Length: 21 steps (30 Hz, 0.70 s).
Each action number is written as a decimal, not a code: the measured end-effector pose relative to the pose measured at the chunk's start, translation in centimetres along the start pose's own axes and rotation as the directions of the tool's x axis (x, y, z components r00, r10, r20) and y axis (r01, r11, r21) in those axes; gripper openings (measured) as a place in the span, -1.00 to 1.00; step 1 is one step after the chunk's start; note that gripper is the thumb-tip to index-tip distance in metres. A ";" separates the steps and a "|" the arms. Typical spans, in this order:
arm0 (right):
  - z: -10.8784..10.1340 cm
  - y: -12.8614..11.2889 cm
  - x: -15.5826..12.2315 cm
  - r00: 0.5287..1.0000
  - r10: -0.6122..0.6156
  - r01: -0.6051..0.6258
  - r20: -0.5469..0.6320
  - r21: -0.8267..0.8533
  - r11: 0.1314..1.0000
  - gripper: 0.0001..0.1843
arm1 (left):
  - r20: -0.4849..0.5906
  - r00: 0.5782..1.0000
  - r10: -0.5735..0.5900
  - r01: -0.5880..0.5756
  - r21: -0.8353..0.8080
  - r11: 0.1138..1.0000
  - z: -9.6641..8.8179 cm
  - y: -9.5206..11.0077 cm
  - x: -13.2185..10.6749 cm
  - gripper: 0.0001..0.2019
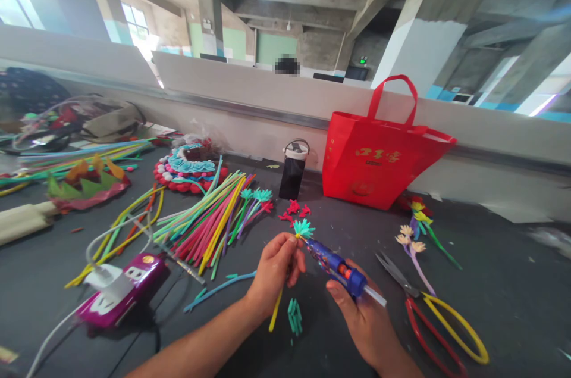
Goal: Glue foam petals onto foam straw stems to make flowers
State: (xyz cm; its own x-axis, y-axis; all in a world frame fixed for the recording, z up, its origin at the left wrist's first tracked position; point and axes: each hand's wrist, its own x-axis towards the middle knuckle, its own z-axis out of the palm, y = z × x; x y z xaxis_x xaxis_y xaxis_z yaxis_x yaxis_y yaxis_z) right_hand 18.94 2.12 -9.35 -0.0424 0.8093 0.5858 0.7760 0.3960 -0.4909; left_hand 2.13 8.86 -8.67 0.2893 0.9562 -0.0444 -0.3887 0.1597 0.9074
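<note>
One slender yellow stem (276, 309) is pinched by left fingers (284, 245); right fingers (341, 298) clasp a tubular glue gun (328, 256).

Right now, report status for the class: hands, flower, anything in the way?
Left hand pinching flower by yellow stem. Right hand holding glue gun, aimed at flower's base. Scissors beside right hand, nothing blocking the flower.

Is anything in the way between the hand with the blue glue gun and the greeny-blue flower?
Nothing visible. The right hand aims the glue gun straight at the base of the flower, which the left hand holds. The red pieces lie beyond it.
</note>
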 end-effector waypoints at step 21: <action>0.0 0.0 0.0 1.000 0.005 -0.005 -0.013 -0.016 1.000 -0.62 | 0.050 0.994 -0.102 0.111 -0.233 0.966 -0.1 0.3 0.2 -0.78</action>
State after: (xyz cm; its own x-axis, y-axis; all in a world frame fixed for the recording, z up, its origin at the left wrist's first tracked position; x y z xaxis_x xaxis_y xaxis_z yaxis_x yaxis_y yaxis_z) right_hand 18.91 2.12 -9.32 -0.0306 0.8055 0.5918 0.7864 0.3849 -0.4832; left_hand 2.01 9.17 -8.44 0.3706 0.9216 -0.1155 -0.5474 0.3172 0.7744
